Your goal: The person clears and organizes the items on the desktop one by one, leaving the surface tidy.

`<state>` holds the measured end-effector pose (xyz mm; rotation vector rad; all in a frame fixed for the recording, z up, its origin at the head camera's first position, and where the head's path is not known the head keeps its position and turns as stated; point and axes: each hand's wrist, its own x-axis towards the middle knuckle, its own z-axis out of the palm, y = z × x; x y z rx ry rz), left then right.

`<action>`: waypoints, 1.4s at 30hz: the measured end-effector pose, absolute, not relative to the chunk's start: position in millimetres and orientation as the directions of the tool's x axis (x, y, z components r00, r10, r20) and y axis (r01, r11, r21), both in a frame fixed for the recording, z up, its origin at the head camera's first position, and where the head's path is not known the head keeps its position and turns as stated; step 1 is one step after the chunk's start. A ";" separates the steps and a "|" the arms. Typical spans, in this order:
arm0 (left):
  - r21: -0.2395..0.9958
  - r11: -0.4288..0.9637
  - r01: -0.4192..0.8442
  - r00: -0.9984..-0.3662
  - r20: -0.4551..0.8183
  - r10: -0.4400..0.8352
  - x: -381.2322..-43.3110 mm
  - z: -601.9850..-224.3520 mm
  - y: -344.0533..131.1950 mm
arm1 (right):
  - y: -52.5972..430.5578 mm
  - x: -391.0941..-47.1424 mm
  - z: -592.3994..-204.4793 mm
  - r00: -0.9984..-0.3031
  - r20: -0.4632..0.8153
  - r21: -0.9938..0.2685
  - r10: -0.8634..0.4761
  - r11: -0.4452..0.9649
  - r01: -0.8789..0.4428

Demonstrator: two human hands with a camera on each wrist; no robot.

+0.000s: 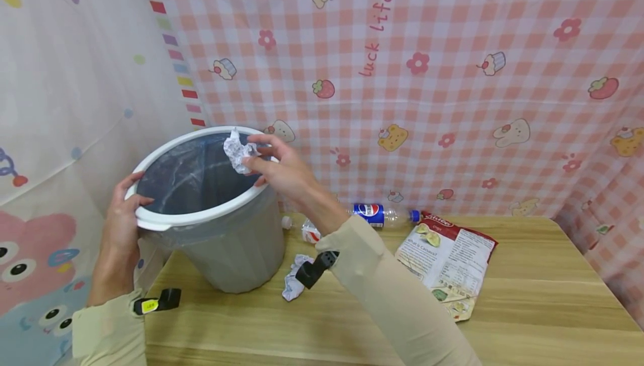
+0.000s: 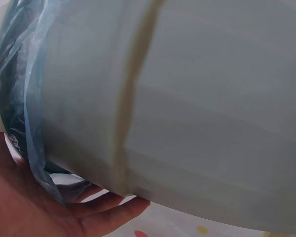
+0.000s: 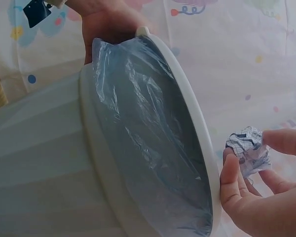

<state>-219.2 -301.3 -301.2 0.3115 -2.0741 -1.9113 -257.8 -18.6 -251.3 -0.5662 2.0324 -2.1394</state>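
Observation:
A grey trash can (image 1: 236,254) with a white rim (image 1: 201,218) and a thin bluish plastic liner (image 3: 143,113) leans on the table's left side. My left hand (image 1: 121,223) grips its rim from the left, and in the left wrist view the fingers (image 2: 116,217) lie along the outer wall. My right hand (image 1: 284,167) pinches a crumpled paper ball (image 1: 236,151) above the can's opening, by the far right of the rim. Printed lines show on the paper ball (image 3: 247,150) in the right wrist view, between thumb and fingers.
Another crumpled paper (image 1: 294,279) lies on the wooden table (image 1: 533,288) right of the can. Behind my right forearm lie a Pepsi bottle (image 1: 372,214) and a smaller bottle (image 1: 309,231), partly hidden. A chips bag (image 1: 448,265) lies further right. Patterned curtains (image 1: 453,36) enclose the table.

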 end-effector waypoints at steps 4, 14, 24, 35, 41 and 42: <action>0.995 0.086 0.045 -0.930 0.073 -0.359 -219.4 -301.0 -301.1 | -18.0 -257.1 -251.6 -0.920 0.162 -0.987 -0.357 -0.071 -0.147; 0.997 0.068 0.042 -0.930 0.064 -0.361 -221.6 -300.1 -300.7 | -13.7 -257.1 -254.5 -0.894 0.204 -0.978 -0.399 -0.126 -0.167; 0.995 0.087 0.050 -0.932 0.078 -0.355 -220.1 -301.9 -301.6 | -8.2 -251.3 -257.9 -0.875 0.239 -0.969 -0.421 -0.154 -0.191; 0.994 0.098 0.039 -0.931 0.072 -0.358 -220.6 -301.8 -300.9 | 5.3 -243.9 -265.7 -0.872 0.228 -0.972 -0.433 -0.151 -0.179; 0.993 0.113 0.032 -0.929 0.071 -0.363 -220.3 -301.5 -299.8 | 12.2 -242.2 -274.5 -0.878 0.218 -0.975 -0.425 -0.138 -0.175; 0.993 0.116 0.030 -0.929 0.070 -0.363 -220.5 -301.7 -299.7 | 13.2 -242.3 -276.4 -0.879 0.217 -0.975 -0.424 -0.139 -0.174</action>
